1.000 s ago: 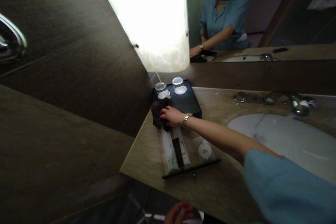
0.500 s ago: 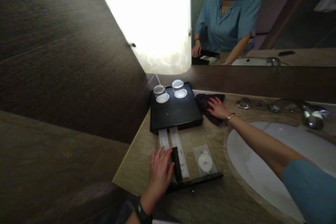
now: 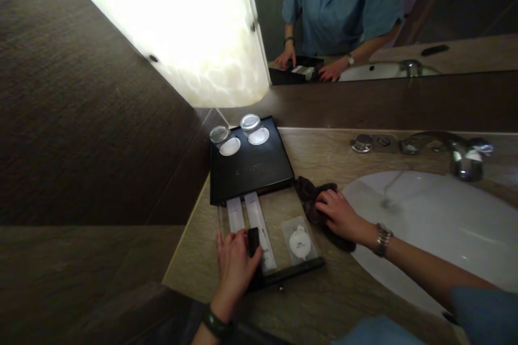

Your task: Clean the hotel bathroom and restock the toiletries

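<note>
My left hand (image 3: 237,261) is closed round a small dark box (image 3: 253,241) over the open drawer, beside two long white packets (image 3: 259,232). My right hand (image 3: 340,215) presses a dark cloth (image 3: 311,194) onto the counter between the drawer and the sink. At the drawer's right side lies a clear packet with a round white label (image 3: 300,242). The black box (image 3: 251,172) behind the drawer carries two upturned glasses (image 3: 251,123) near its back edge, by white round paper discs.
A white sink (image 3: 424,226) takes up the right side, with a chrome faucet (image 3: 461,156) and a round metal fitting (image 3: 361,143) behind it. A dark wall and lit lamp (image 3: 194,27) stand at the left. The mirror (image 3: 271,21) shows a person in a blue shirt.
My right hand has brought the cloth forward, from beside the black box to beside the drawer. My left fingers have closed on the small dark box. The camera view has shifted.
</note>
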`<state>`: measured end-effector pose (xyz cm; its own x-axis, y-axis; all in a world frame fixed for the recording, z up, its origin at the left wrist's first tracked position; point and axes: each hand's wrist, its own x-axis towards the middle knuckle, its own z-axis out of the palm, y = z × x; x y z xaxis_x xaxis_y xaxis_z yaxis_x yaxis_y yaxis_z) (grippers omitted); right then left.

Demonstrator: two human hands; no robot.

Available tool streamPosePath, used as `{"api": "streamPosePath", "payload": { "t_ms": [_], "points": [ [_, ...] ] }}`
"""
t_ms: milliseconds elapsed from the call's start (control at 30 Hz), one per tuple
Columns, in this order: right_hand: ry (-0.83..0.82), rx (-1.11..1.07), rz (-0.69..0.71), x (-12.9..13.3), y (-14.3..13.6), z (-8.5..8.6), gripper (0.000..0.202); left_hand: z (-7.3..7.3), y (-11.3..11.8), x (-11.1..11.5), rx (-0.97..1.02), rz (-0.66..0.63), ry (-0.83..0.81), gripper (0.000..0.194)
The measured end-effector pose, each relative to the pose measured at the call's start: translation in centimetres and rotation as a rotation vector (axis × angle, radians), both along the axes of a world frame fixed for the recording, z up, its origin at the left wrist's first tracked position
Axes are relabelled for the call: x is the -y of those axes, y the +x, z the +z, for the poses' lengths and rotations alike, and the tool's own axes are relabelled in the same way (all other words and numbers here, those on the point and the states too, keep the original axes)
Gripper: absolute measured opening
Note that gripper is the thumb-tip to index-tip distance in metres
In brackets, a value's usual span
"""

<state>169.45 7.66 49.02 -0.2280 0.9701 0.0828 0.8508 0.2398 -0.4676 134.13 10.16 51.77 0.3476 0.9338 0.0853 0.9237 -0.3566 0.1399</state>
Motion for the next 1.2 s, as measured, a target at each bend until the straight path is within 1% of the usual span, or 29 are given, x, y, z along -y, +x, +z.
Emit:
{"api": "streamPosePath", "payload": {
  "t_ms": [33,67,133,167,200,233,267,333,367,433,500,567,633,700,733,800,833,900,933,967,1033,1100,1133,1167,1200],
  "points": [
    [0.034,-0.125,-0.007,-0.1,1.0,0.1,0.033,0.5,0.1,-0.1,0.013,0.052,-0.04,0.046],
    [0.077,-0.248,-0.045,-0.5,2.1,0.3,0.03,1.2,0.2,-0.2,0.035,0.105,-0.062,0.048],
    [0.175,-0.405,-0.197,-2.5,4.3,1.3,0.028,2.5,0.5,-0.3,0.124,0.228,-0.044,0.052],
    [0.218,-0.412,-0.281,-3.8,5.1,1.9,0.029,3.2,0.9,-0.3,0.2,0.289,-0.039,0.054],
    [0.248,-0.374,-0.347,-5.3,5.7,2.6,0.032,3.8,1.4,-0.3,0.292,0.34,-0.061,0.056],
    [0.256,-0.296,-0.378,-6.9,6.0,3.3,0.035,4.2,2.2,-0.3,0.395,0.37,-0.115,0.057],
    [0.237,-0.198,-0.378,-8.4,5.9,3.8,0.04,4.5,3.1,-0.3,0.49,0.369,-0.199,0.057],
    [0.149,-0.025,-0.322,-11.1,4.9,4.1,0.048,4.4,5.2,-0.2,0.593,0.286,-0.392,0.059],
    [0.103,0.027,-0.295,-12.1,4.1,4.0,0.049,4.1,6.2,-0.3,0.581,0.222,-0.459,0.062],
    [0.044,0.072,-0.271,-13.1,2.7,3.2,0.045,3.1,7.6,-0.4,0.469,0.117,-0.489,0.068],
    [0.011,0.115,-0.223,-12.7,1.9,2.5,0.038,2.0,7.9,-0.5,0.369,0.074,-0.453,0.071],
    [-0.034,0.125,-0.134,-11.3,2.0,2.8,0.034,1.2,7.5,-0.7,0.365,0.079,-0.448,0.071],
    [-0.05,0.051,-0.064,-9.1,2.5,4.3,0.031,0.6,6.8,-0.9,0.422,0.082,-0.485,0.068],
    [0.023,-0.054,-0.007,-6.6,2.5,6.8,0.032,0.1,6.3,-1.1,0.491,0.073,-0.501,0.064],
    [0.079,-0.074,0.059,-5.4,2.1,8.0,0.033,-0.1,6.1,-1.2,0.53,0.059,-0.495,0.062],
    [0.16,-0.001,0.284,-3.4,0.1,9.9,0.03,-0.4,6.1,-1.6,0.614,0.014,-0.472,0.055],
    [0.164,0.085,0.422,-2.7,-1.4,10.2,0.026,-0.5,6.2,-1.7,0.641,-0.01,-0.458,0.051],
    [0.116,0.302,0.655,-2.1,-4.8,9.9,0.017,-0.5,6.3,-1.8,0.653,-0.039,-0.427,0.039],
    [0.077,0.4,0.728,-2.2,-6.3,9.5,0.015,-0.5,6.4,-1.7,0.642,-0.044,-0.421,0.035],
    [0.039,0.471,0.769,-2.6,-7.6,9.0,0.013,-0.4,6.3,-1.5,0.627,-0.046,-0.425,0.034],
    [-0.03,0.521,0.774,-3.5,-8.7,8.4,0.013,-0.3,6.1,-1.1,0.612,-0.058,-0.477,0.042],
    [-0.059,0.438,0.696,-4.0,-7.8,8.8,0.014,-0.5,5.6,-0.6,0.6,-0.089,-0.55,0.051],
    [-0.044,0.356,0.624,-4.2,-6.6,9.3,0.014,-0.7,5.3,-0.5,0.594,-0.108,-0.572,0.054],
    [-0.009,0.261,0.525,-4.3,-5.1,10.0,0.013,-0.9,5.1,-0.4,0.578,-0.124,-0.584,0.057],
    [0.044,0.169,0.396,-4.6,-3.4,10.7,0.012,-1.1,4.9,-0.4,0.548,-0.135,-0.59,0.06]
  ]
}}
